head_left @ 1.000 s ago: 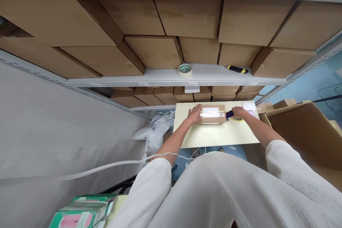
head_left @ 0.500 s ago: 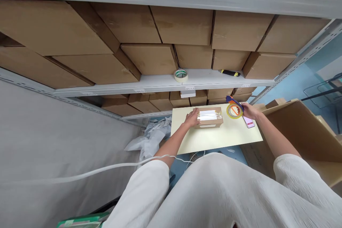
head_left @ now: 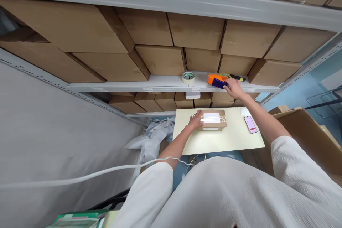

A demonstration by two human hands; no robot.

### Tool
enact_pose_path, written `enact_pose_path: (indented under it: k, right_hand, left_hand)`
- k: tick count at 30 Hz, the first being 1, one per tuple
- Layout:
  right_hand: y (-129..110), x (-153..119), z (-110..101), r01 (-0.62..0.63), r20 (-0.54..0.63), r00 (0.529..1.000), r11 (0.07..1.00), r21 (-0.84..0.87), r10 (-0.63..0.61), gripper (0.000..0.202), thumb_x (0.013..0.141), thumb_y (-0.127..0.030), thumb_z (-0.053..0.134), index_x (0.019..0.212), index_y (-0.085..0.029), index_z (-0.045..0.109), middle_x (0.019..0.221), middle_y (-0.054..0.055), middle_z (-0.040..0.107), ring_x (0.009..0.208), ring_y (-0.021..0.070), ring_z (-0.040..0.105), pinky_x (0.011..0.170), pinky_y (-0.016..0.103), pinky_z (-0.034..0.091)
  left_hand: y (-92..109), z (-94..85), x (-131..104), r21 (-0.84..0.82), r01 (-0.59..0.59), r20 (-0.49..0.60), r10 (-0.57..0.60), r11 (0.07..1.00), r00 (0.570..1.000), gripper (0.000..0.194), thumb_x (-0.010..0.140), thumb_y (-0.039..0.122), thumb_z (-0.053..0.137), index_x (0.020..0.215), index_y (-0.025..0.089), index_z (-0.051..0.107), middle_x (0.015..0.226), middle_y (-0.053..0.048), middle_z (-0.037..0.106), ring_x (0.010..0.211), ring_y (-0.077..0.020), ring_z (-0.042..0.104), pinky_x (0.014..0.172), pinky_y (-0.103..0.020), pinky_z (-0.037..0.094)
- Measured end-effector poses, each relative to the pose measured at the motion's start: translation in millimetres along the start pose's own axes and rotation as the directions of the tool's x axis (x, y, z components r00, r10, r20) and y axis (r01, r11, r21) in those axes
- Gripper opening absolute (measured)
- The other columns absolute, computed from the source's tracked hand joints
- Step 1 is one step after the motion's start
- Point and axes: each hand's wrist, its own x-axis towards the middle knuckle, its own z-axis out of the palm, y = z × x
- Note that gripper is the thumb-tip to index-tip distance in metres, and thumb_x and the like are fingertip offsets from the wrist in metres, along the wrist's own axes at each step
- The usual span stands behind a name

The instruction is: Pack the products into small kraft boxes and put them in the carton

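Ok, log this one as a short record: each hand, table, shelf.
Left hand: spread on the small taped carton
Right hand: at the orange-and-blue tape dispenser; grip or mere touch unclear
Table: carton, with phone to its right
Shelf: pale tape roll, black-and-yellow cutter, brown boxes behind

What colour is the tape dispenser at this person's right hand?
The tape dispenser is orange and dark blue; head view shows it best.

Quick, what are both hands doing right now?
Left hand: open, resting on the small cardboard box.
Right hand: closed, holding the orange tape dispenser.
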Motion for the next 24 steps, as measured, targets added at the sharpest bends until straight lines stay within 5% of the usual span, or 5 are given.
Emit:
enact_pose_path:
  k: [8, 12, 16, 20, 24]
  right_hand:
    - [16, 39, 38, -0.012, 0.075, 0.997, 0.967, -0.253, 0.032, 0.053, 0.109, -0.037, 0.035, 0.15, -0.013, 0.057, 0.143, 0.025, 0.063, 0.125, 0.0399, 0.051, 0.106, 0.057, 0.037]
    - [10, 31, 39, -0.034, -0.02, 0.999, 0.969, -0.245, 0.03, 0.06, 0.106, -0.035, 0.039, 0.16, -0.013, 0.048, 0.152, 0.025, 0.055, 0.132, 0.0423, 0.046, 0.11, 0.06, 0.036]
    - [-14, -18, 65, -0.026, -0.139, 0.99, 0.984, -0.175, 0.001, 0.064, 0.106, -0.034, 0.04, 0.167, -0.015, 0.039, 0.161, 0.023, 0.047, 0.143, 0.0431, 0.04, 0.115, 0.063, 0.033]
    - [-45, -99, 131, -0.016, 0.114, 0.993, 0.999, -0.043, 0.02, 0.061, 0.11, -0.04, 0.034, 0.165, -0.018, 0.045, 0.16, 0.021, 0.052, 0.145, 0.0403, 0.045, 0.118, 0.061, 0.035]
    - [-68, -156, 193, -0.097, 0.349, 0.931, 0.995, -0.03, 0.102, 0.073, 0.111, -0.054, 0.026, 0.172, -0.015, 0.033, 0.175, 0.02, 0.036, 0.162, 0.0374, 0.03, 0.128, 0.059, 0.027]
  left_hand:
    - [4, -1.4, -3, 0.029, 0.023, 0.0, -0.023, 0.999, 1.0, 0.115, 0.089, 0.038, 0.077, 0.176, 0.029, 0.003, 0.183, -0.012, -0.003, 0.168, -0.0384, 0.016, 0.134, -0.058, 0.018]
    - [5, -2.9, -5, 0.065, 0.019, -0.002, -0.018, 0.998, 1.0, 0.114, 0.089, 0.039, 0.076, 0.176, 0.03, 0.003, 0.184, -0.012, -0.001, 0.169, -0.0383, 0.014, 0.134, -0.06, 0.014]
    - [5, -2.9, -6, 0.129, -0.012, 0.002, 0.011, 0.992, 1.0, 0.107, 0.09, 0.041, 0.071, 0.176, 0.027, 0.009, 0.184, -0.01, 0.0, 0.17, -0.0378, 0.005, 0.135, -0.065, 0.004]
    - [10, 6.4, -8, 0.202, -0.071, -0.027, 0.078, 0.977, 0.997, 0.089, 0.097, 0.035, 0.057, 0.175, 0.019, 0.017, 0.184, -0.013, -0.005, 0.17, -0.037, -0.007, 0.133, -0.069, -0.003]
    - [17, 24.5, -13, 0.218, -0.185, -0.009, 0.192, 0.958, 0.981, 0.079, 0.103, 0.032, 0.042, 0.176, 0.016, 0.017, 0.184, -0.012, 0.002, 0.171, -0.0306, -0.002, 0.136, -0.06, -0.002]
